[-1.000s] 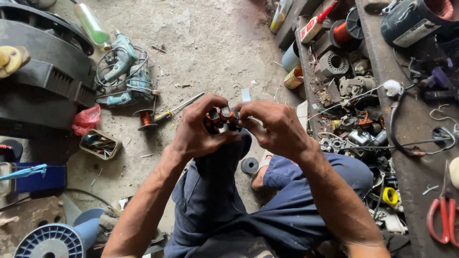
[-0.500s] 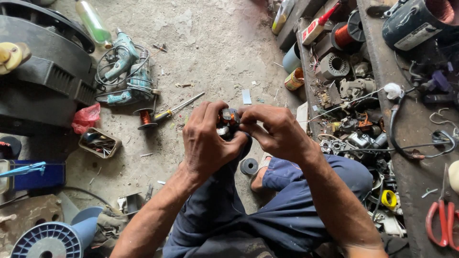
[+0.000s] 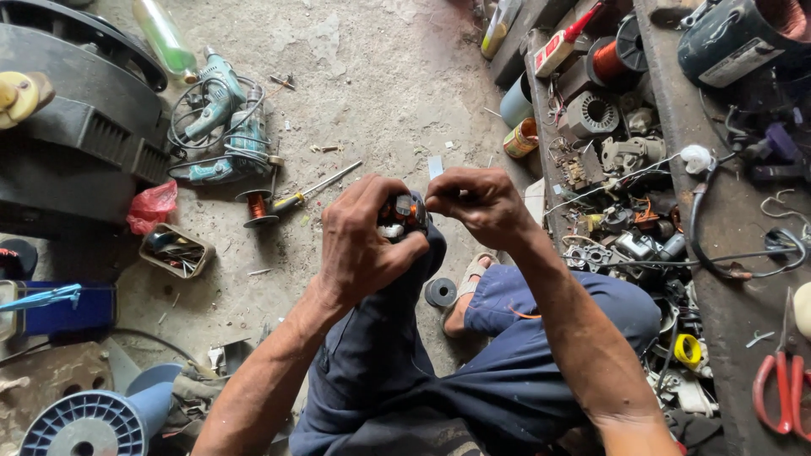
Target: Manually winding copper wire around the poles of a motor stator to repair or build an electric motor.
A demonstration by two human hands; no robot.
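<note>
Copper-wound motor part [image 3: 399, 213] gripped by left hand [image 3: 365, 241], right hand [image 3: 475, 203] fingers pinching its edge above bare floor [image 3: 380, 101].

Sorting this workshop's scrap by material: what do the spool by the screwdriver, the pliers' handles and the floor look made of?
Spool: likely copper wire, shiny reddish-orange winding between dark flanges.
Pliers' handles: glossy red coating, probably plastic or rubber over metal.
Floor: seemingly bare concrete, matt grey, stained and rough.

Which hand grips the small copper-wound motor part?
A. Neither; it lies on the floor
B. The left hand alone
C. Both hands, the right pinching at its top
C: the left hand wraps the motor part while the right hand pinches at its top edge.
</note>
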